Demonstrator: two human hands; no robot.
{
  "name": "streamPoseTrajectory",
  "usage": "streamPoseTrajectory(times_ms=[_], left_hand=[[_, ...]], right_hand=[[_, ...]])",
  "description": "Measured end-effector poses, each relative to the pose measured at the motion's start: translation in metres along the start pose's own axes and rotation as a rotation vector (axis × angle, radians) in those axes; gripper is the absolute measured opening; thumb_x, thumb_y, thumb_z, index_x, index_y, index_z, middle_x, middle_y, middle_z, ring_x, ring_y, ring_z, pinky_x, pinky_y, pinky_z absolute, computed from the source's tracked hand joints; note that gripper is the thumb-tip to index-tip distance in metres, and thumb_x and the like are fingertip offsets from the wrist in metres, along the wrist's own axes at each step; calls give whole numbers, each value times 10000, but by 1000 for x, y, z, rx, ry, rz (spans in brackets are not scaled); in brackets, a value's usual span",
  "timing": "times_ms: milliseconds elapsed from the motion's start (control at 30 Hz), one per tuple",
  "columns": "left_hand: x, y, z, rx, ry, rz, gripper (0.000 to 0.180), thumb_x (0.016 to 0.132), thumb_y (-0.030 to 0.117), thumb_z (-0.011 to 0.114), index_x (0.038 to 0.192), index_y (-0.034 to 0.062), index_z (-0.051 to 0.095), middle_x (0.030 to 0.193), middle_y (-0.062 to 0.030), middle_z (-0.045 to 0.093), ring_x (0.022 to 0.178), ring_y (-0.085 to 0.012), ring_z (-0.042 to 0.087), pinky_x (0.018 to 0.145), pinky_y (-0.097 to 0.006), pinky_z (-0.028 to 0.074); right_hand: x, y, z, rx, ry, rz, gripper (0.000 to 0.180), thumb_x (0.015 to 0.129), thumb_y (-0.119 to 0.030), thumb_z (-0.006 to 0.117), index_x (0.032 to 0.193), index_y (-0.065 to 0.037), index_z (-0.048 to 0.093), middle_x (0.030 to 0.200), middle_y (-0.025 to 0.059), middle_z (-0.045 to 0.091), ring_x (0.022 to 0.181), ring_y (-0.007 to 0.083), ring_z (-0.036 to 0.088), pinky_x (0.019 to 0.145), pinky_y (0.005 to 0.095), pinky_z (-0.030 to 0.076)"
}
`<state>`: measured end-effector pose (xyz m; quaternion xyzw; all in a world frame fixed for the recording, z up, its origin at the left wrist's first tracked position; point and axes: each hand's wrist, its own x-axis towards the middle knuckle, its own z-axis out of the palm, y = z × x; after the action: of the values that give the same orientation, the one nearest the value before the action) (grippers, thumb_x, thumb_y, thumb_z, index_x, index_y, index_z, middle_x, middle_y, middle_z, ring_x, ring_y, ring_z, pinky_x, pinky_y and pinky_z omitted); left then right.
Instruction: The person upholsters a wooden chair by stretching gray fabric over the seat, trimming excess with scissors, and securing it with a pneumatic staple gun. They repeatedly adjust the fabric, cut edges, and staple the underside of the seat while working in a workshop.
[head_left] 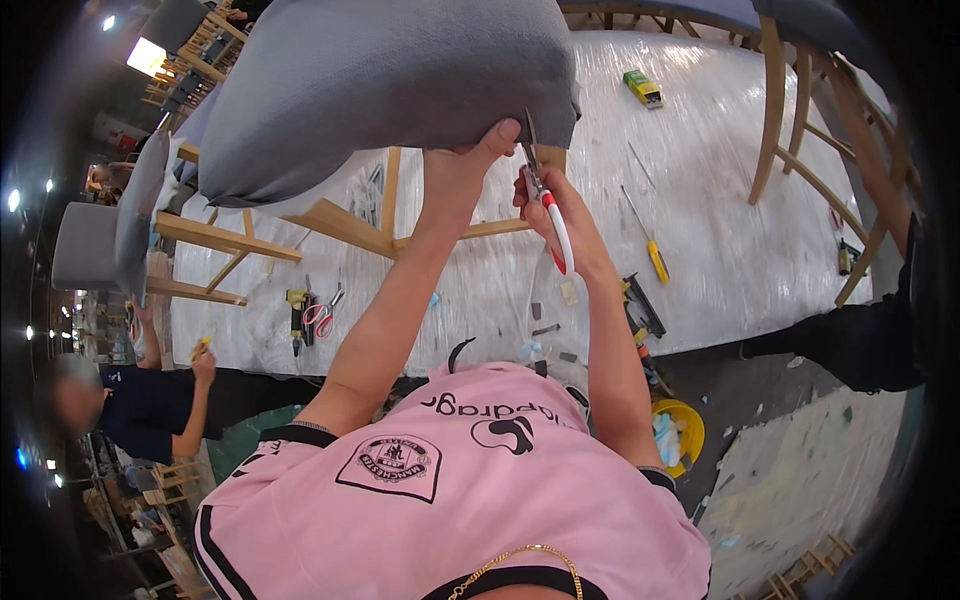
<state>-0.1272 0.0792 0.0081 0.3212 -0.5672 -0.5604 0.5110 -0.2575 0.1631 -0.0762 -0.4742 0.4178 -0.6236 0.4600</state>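
A grey upholstered chair (400,75) with wooden legs rests on the wrapped table in front of me. My left hand (465,165) is closed on the lower edge of its cover, thumb on the fabric and fingers tucked underneath, partly hidden. In my right hand (562,215) is a pair of scissors (557,228) with white and red handles. The blades point away from me and lie against the grey cover near its right corner, just right of my left thumb. Whether fabric sits between the blades, I cannot tell.
On the film-covered table (700,170) lie a green-yellow box (642,88), a yellow-handled screwdriver (657,260), red-handled scissors (322,315) and a staple gun (298,318). Chairs stand left and right (790,110). A yellow bucket (692,440) is on the floor; a person (150,410) works at left.
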Motion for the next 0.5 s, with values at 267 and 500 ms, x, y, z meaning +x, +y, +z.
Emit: streamPoseTrajectory(times_ms=[267, 500], left_hand=[[8, -1, 1, -6, -41, 13, 439, 869, 326, 865, 1136, 17, 705, 1059, -68, 724, 939, -175, 700, 809, -320, 589], [5, 3, 4, -16, -21, 15, 493, 826, 374, 896, 1116, 23, 707, 1040, -66, 721, 886, -162, 691, 790, -324, 591]], right_hand=[[10, -8, -7, -159, 18, -46, 718, 848, -604, 799, 1132, 22, 590, 928, 82, 650, 852, 173, 618, 806, 334, 519], [6, 3, -14, -165, 35, -102, 718, 810, -607, 838, 1073, 14, 593, 876, 53, 642, 792, 131, 586, 731, 311, 510]])
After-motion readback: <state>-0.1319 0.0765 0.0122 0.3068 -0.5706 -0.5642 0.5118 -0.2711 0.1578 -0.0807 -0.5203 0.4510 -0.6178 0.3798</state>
